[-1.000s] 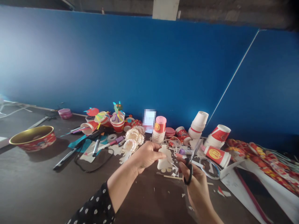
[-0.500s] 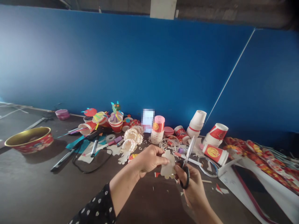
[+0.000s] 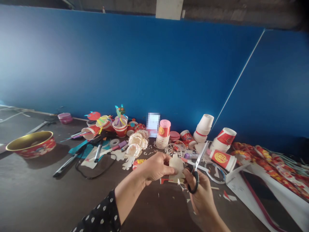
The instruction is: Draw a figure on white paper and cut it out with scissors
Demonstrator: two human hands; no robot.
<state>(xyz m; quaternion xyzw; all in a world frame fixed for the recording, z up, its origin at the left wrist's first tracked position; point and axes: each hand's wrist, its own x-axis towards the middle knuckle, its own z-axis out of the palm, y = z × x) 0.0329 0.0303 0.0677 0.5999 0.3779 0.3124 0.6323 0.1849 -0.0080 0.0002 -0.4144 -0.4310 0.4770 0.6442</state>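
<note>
Along the blue wall (image 3: pixel 120 64), a red cup (image 3: pixel 120 130) holds perhaps strips (image 3: pixel 120 121).

Own body in shot is just two arms, pretty simple outfit tbh. Sleeve (image 3: pixel 99 213) on left arm, near-left of frame: black fabric, small white oval polka dots in loose rows, plain cuff ending partway down forearm. Left forearm (image 3: pixel 129 200) bare from cuff to wrist. Left hand (image 3: pixel 153 167) and right hand (image 3: pixel 202 196) both bare, slim fingers. Right forearm (image 3: pixel 213 220) bare too, running off near edge of frame.
</note>
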